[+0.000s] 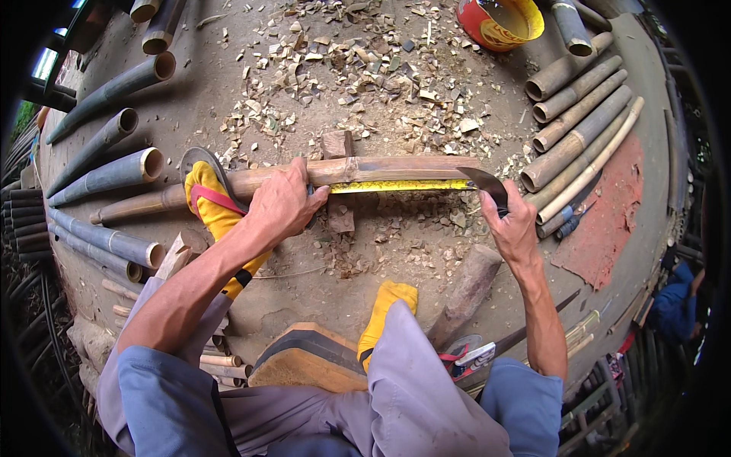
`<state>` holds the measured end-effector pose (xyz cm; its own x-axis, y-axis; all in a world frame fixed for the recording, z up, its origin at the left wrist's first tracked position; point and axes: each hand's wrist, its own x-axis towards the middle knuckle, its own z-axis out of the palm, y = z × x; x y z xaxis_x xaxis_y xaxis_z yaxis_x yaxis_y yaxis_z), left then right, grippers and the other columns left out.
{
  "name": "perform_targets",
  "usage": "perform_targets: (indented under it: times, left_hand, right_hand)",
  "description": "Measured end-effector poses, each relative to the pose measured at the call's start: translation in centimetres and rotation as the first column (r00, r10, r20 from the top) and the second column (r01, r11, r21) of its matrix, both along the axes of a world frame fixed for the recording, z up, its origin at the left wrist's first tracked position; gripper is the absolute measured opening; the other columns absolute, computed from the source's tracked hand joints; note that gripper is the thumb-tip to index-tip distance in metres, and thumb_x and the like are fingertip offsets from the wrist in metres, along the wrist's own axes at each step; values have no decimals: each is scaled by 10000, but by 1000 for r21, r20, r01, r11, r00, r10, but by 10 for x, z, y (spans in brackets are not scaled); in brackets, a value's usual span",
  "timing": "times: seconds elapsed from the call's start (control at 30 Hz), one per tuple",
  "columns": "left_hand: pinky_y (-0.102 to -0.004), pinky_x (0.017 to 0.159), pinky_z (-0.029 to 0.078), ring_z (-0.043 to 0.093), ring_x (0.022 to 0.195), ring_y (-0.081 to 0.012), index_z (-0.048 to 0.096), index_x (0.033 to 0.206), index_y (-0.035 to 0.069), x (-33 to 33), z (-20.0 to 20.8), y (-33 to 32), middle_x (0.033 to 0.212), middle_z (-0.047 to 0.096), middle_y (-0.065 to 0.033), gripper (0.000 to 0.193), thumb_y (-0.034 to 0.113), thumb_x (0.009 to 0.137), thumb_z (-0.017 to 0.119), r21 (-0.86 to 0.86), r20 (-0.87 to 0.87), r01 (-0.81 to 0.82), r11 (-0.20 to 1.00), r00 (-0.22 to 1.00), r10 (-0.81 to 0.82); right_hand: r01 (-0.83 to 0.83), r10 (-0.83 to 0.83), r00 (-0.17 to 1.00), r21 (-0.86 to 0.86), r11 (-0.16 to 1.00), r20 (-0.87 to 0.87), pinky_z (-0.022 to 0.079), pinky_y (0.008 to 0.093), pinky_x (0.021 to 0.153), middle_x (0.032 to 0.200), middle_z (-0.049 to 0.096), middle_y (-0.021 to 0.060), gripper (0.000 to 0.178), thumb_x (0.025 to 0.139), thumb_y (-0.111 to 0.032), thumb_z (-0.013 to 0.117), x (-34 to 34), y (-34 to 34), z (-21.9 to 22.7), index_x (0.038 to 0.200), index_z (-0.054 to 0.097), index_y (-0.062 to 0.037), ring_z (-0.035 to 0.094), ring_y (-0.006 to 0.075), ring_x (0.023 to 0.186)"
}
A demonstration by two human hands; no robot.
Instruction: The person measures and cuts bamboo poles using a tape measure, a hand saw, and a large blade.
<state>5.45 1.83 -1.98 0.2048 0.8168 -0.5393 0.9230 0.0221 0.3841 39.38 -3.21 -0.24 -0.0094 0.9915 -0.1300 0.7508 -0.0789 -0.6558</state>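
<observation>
A split bamboo pole [415, 165] lies crosswise over a wooden block [337, 145], and a yellow measuring tape [400, 185] stretches along its near edge. My left hand [283, 199] is closed on the tape's left end, against the pole; a dark piece shows under its fingers. At the tape's right end, my right hand [509, 222] pinches a dark curved strip [489, 185]; whether it is a blade or the tape's bent back, I cannot tell. My left foot [207, 199], in a yellow sock and sandal, presses on the pole's left part.
Bamboo sections lie at left [114, 177] and right [582, 141]. Wood chips [358, 76] cover the ground ahead, near a red-and-yellow bucket [499, 27]. A short log [466, 293] lies by my right foot [387, 312]. Another person [678, 301] is at far right.
</observation>
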Motion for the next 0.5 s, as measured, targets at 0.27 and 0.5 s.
perform_targets:
  times: [0.27, 0.5]
  left_hand:
    - [-467, 633, 469, 606, 689, -415, 451, 840, -40, -1, -2, 1, 659, 572, -253, 426, 354, 847, 610, 0, 10, 8, 1000, 1000, -8]
    - [-468, 634, 468, 602, 692, -415, 454, 834, -36, 0, 0, 3, 660, 569, -251, 424, 356, 847, 614, -19, 9, 4, 1000, 1000, -4]
  right_hand:
    - [-235, 234, 972, 50, 971, 39, 491, 422, 493, 659, 624, 204, 212, 849, -181, 655, -31, 15, 4, 872, 509, -28, 643, 362, 603]
    - [-399, 398, 902, -30, 916, 168, 493, 453, 477, 612, 607, 173, 274, 841, -256, 655, -60, 31, 3, 847, 494, -34, 619, 367, 555]
